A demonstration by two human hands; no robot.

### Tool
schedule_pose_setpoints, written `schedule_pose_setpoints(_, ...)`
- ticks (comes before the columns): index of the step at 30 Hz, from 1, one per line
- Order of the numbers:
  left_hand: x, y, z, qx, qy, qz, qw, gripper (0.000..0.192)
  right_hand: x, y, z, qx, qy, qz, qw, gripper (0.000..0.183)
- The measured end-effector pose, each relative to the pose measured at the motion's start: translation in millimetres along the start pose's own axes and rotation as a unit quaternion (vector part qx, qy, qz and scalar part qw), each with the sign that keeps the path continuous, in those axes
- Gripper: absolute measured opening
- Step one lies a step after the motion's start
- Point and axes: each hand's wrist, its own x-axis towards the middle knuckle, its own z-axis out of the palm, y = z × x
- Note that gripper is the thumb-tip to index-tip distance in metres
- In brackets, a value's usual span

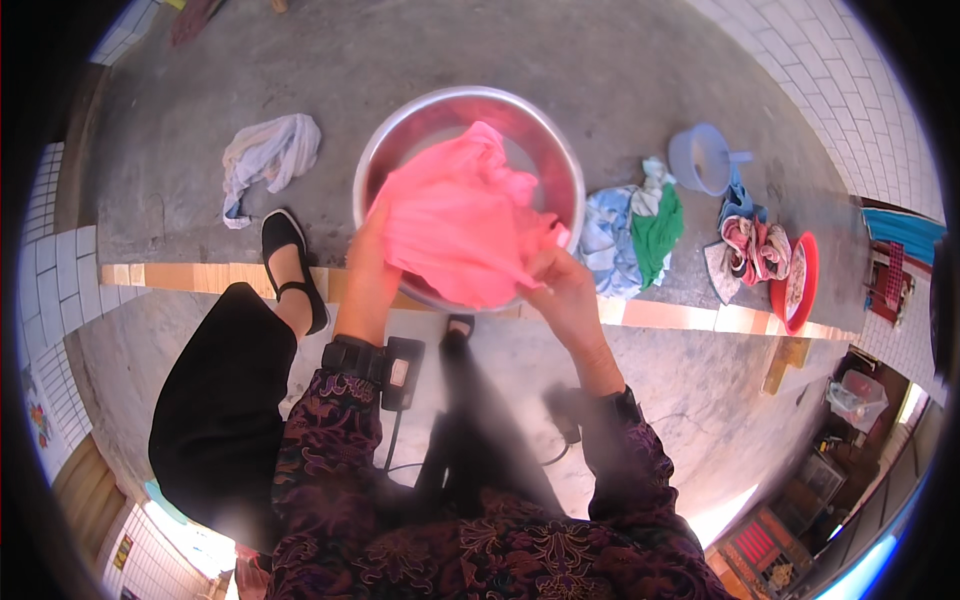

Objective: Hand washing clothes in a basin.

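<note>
A pink cloth (454, 217), possibly a garment, is stretched between my two hands over a metal basin (386, 124). My left hand (371, 251) grips its left side, the fingers partly hidden behind the fabric. At the lower right, my right hand (559, 289) pinches a corner of it between thumb and fingers. Some of the cloth bunches up toward the far side of the basin. Part of the basin's inner wall shows around the cloth, while much of its bottom is covered.
Right of the basin lie blue-and-white and green clothes (626, 232). Farther right are a blue plastic dipper (699, 159), patterned cloths (754, 251) and a red plastic basin (802, 281). A pale cloth (274, 154) rests at left. A tiled step edge (667, 315) crosses the floor.
</note>
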Motion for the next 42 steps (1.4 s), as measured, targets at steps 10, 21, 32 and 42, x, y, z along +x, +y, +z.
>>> schedule_pose_setpoints(10,-5.9,-2.5,16.1,-0.089,-0.106,-0.023,0.99,0.035,8.9,26.3,10.8,-0.135,-0.029,-0.017,0.99,0.016)
schedule_pose_setpoints(21,-0.2,-4.2,-2.2,-0.041,-0.027,-0.02,0.999,0.04,58.0,39.7,6.9,-0.044,0.001,0.02,0.999,0.018)
schedule_pose_setpoints(32,-0.8,-4.9,-1.2,-0.102,-0.042,-0.043,0.993,0.039,91.7,102.2,7.6,-0.112,0.006,-0.032,0.993,0.026)
schedule_pose_setpoints(42,1.7,-9.0,2.5,-0.088,-0.003,-0.026,0.996,0.038,97.0,101.2,10.7,-0.344,0.075,-0.155,0.923,0.031)
